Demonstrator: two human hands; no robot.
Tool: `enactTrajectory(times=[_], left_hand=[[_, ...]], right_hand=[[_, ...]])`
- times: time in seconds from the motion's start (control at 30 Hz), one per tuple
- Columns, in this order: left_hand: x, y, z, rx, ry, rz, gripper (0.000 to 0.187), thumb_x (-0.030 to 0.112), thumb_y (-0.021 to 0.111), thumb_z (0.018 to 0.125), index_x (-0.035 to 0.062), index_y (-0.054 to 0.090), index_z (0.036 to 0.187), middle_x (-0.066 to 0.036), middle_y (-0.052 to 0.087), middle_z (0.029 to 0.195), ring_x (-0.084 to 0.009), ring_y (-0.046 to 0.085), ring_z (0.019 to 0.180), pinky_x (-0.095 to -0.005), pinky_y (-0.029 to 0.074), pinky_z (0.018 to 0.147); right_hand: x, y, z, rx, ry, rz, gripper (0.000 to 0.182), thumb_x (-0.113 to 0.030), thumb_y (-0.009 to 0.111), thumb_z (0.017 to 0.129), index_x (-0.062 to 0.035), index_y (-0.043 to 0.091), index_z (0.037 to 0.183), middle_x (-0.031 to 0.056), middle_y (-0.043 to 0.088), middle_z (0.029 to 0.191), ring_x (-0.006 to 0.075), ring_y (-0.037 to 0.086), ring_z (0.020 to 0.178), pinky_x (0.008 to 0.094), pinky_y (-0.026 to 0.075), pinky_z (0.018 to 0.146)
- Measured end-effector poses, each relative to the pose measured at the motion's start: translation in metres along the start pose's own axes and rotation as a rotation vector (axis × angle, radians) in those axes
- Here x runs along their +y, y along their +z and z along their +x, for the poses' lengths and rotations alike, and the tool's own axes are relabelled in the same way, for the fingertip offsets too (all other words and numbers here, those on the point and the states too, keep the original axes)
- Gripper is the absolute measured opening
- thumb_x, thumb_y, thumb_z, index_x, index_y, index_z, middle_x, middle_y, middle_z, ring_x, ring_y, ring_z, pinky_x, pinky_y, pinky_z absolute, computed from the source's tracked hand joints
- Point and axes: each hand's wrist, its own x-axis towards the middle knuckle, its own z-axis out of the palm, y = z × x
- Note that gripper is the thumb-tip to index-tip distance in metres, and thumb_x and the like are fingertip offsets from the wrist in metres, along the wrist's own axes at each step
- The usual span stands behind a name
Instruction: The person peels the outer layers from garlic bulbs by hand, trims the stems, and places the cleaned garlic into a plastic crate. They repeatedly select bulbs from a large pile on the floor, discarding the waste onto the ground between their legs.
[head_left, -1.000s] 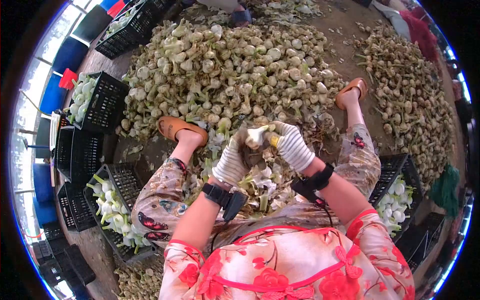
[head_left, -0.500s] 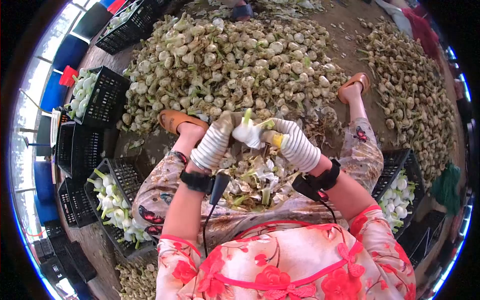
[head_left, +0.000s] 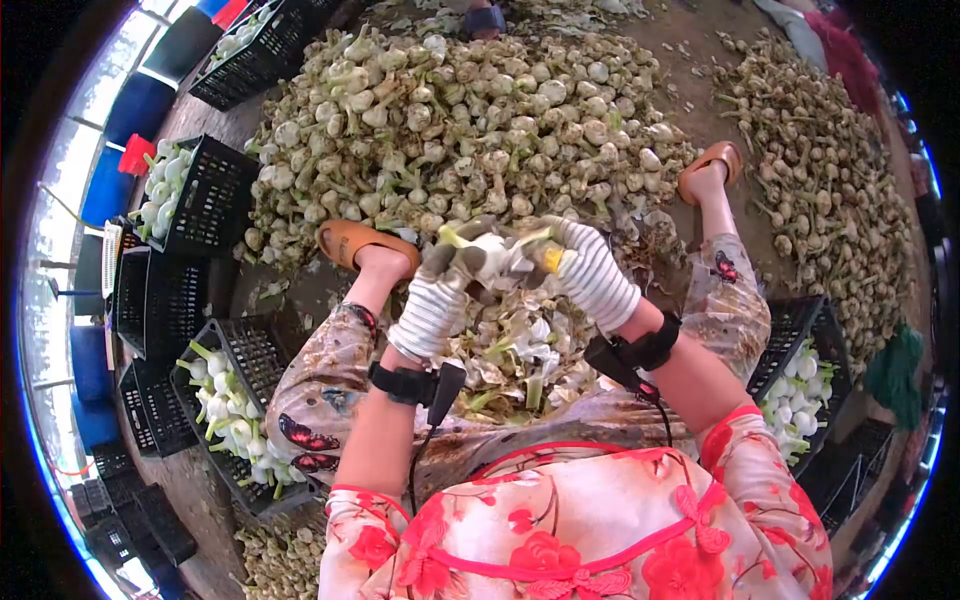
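Note:
Both my hands wear grey-palmed work gloves with white ribbed cuffs and meet in front of my lap. My left hand (head_left: 440, 280) is closed around a white garlic bulb (head_left: 490, 252), its pale green stem pointing up and left. Right beside the bulb, my right hand (head_left: 585, 262) has its fingers curled in on a strip of garlic peel (head_left: 533, 238). A yellow patch (head_left: 552, 260) shows at the right fingers. Below the hands, a heap of loose peelings and cut stems (head_left: 520, 350) lies between my legs.
A large pile of unpeeled garlic (head_left: 450, 130) spreads ahead, with another pile (head_left: 820, 180) at the right. Black crates of cleaned bulbs stand beside my left leg (head_left: 255, 350) and right leg (head_left: 825, 350). More crates (head_left: 215, 190) line the left side.
The bulb has tipped over in my left hand: its stem now points left instead of straight up. My left hand has turned and lowered slightly. The right hand stays close beside it.

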Motion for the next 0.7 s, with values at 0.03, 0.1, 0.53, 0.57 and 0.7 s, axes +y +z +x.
enactTrajectory(times=[0.03, 0.1, 0.53, 0.57, 0.7], left_hand=[[-0.003, 0.002, 0.001, 0.089, 0.01, 0.021, 0.036, 0.017, 0.055, 0.086, 0.0041, 0.046, 0.118, -0.005, 0.058, 0.103, -0.0076, 0.056, 0.078, -0.0197, 0.047, 0.059], [-0.016, -0.002, 0.005, 0.175, 0.208, 0.077, 0.022, 0.008, 0.048, 0.089, 0.0036, 0.052, 0.11, -0.005, 0.058, 0.101, -0.0081, 0.055, 0.078, -0.0192, 0.045, 0.065], [-0.027, -0.044, 0.02, 0.219, -0.062, -0.877, 0.028, 0.022, 0.054, 0.086, 0.0037, 0.054, 0.107, -0.009, 0.06, 0.101, -0.0206, 0.059, 0.091, -0.0344, 0.053, 0.072], [-0.032, -0.044, 0.022, 0.216, -0.095, -0.929, 0.028, 0.023, 0.053, 0.086, 0.0038, 0.054, 0.106, -0.009, 0.06, 0.101, -0.0203, 0.059, 0.09, -0.0344, 0.054, 0.07], [-0.049, -0.041, 0.032, 0.285, -0.15, -0.854, 0.024, 0.022, 0.052, 0.087, 0.005, 0.056, 0.102, -0.007, 0.062, 0.092, -0.0176, 0.06, 0.079, -0.0322, 0.053, 0.062]], right_hand=[[0.002, 0.003, 0.0, -0.01, -0.062, -0.129, 0.014, -0.009, 0.054, 0.081, 0.0023, 0.058, 0.088, 0.0025, 0.061, 0.074, 0.0093, 0.052, 0.065, 0.0241, 0.044, 0.059], [0.007, 0.009, 0.001, -0.032, -0.186, -0.386, 0.012, -0.01, 0.055, 0.081, 0.0015, 0.059, 0.085, 0.0037, 0.061, 0.073, 0.0094, 0.052, 0.064, 0.024, 0.044, 0.058], [-0.037, -0.017, -0.017, -0.717, 0.204, -0.01, 0.025, -0.015, 0.06, 0.073, 0.0012, 0.061, 0.092, 0.0103, 0.062, 0.088, 0.0183, 0.058, 0.075, 0.03, 0.047, 0.069], [-0.047, -0.031, -0.025, -0.543, 0.207, 0.573, 0.025, -0.016, 0.061, 0.074, 0.002, 0.06, 0.092, 0.0142, 0.06, 0.091, 0.0218, 0.058, 0.081, 0.0344, 0.049, 0.07], [-0.018, -0.072, -0.019, -0.174, -0.271, 0.019, 0.02, -0.019, 0.063, 0.075, -0.0006, 0.058, 0.083, 0.0111, 0.06, 0.086, 0.0208, 0.058, 0.08, 0.038, 0.051, 0.066]])
